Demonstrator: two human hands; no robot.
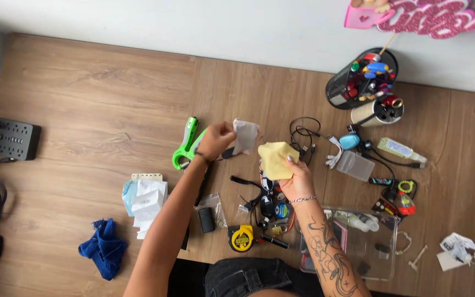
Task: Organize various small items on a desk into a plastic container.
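Note:
My left hand (214, 141) is raised over the wooden desk (100, 104) and pinches a small pale grey pouch (246, 136) by its edge. My right hand (297, 175) holds a folded yellow cloth (275, 159) just to the right of the pouch. A green and white hand grip tool (185, 143) lies on the desk just left of my left hand. Below my hands sits a cluster of small items, among them a yellow tape measure (242, 238) and a small black box (206, 219).
A black power strip (12, 139) lies at the far left with cables. A blue rag (104, 247) and crumpled white paper (147, 201) lie lower left. Two pen holders (361, 82) stand at upper right. A clear plastic case (364, 242) sits under my right forearm.

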